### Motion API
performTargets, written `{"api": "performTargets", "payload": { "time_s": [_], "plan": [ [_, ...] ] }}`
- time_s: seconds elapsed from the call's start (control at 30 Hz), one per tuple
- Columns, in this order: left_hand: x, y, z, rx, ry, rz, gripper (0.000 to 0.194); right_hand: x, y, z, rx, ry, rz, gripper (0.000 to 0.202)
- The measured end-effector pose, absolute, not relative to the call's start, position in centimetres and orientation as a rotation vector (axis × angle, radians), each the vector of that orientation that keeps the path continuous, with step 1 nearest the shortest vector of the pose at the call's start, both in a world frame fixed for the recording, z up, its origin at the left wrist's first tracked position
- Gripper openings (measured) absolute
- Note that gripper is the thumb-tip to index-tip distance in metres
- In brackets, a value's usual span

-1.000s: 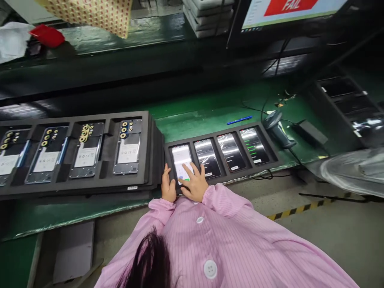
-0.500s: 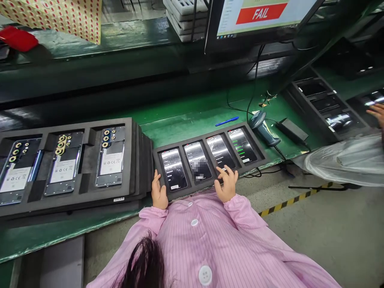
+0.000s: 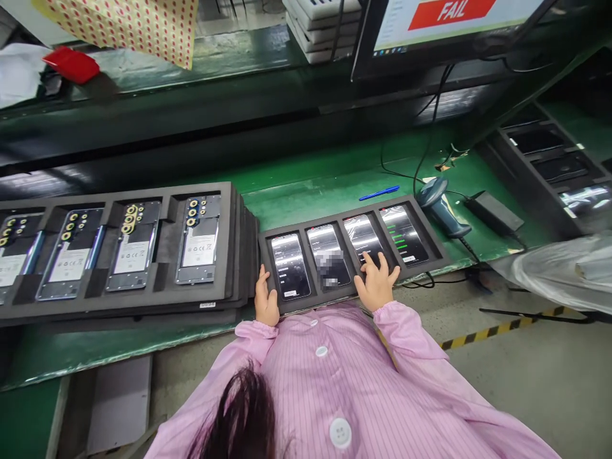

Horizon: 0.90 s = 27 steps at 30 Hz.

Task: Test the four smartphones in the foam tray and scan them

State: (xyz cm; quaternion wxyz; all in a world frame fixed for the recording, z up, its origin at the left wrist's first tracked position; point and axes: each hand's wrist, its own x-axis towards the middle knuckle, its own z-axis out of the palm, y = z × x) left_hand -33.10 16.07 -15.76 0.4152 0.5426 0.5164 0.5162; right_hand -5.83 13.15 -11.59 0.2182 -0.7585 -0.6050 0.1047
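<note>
A black foam tray (image 3: 313,255) holds several phones, screens up, at the bench's front edge. My left hand (image 3: 266,299) rests against the tray's left end, beside the leftmost phone (image 3: 291,266); its thumb and fingers are apart. Over the lower part of the third phone (image 3: 362,233) is my right hand (image 3: 377,282), fingers spread, with fingertips at the screen. The second phone (image 3: 329,255) shows a partly blurred screen. Green text lines show on the rightmost phone (image 3: 404,236).
Stacked foam trays (image 3: 222,255) with back-up phones stand at the left. Behind the phone tray lies a blue pen (image 3: 379,193). A scanner (image 3: 444,207) and a black adapter (image 3: 495,213) sit at the right. The monitor (image 3: 449,22) reads FAIL.
The view has shifted, so the bench things sit further right or lower in it. My right hand's fingers have moved up over the third phone's screen. My left hand stays at the tray's left end.
</note>
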Motion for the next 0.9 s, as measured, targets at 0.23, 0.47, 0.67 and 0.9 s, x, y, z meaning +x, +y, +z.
{"api": "performTargets", "payload": {
  "time_s": [0.23, 0.47, 0.67, 0.9],
  "plan": [
    [-33.2, 16.0, -15.9, 1.376, 1.283, 1.296, 0.037, -7.7, 12.7, -11.3, -1.89, -1.801, 0.255, 0.002],
    [-33.0, 15.8, -15.8, 1.367, 1.284, 1.287, 0.039, -10.3, 13.0, -10.8, -1.819, -1.98, 0.42, 0.005],
    [-32.9, 15.7, -16.0, 1.393, 1.251, 1.291, 0.04, -12.9, 13.6, -10.2, -1.625, -2.093, 0.469, 0.005],
    [-33.1, 15.5, -16.3, 1.418, 1.233, 1.291, 0.039, -16.2, 15.4, -9.6, -1.458, -2.25, 0.584, 0.006]
  ]
}}
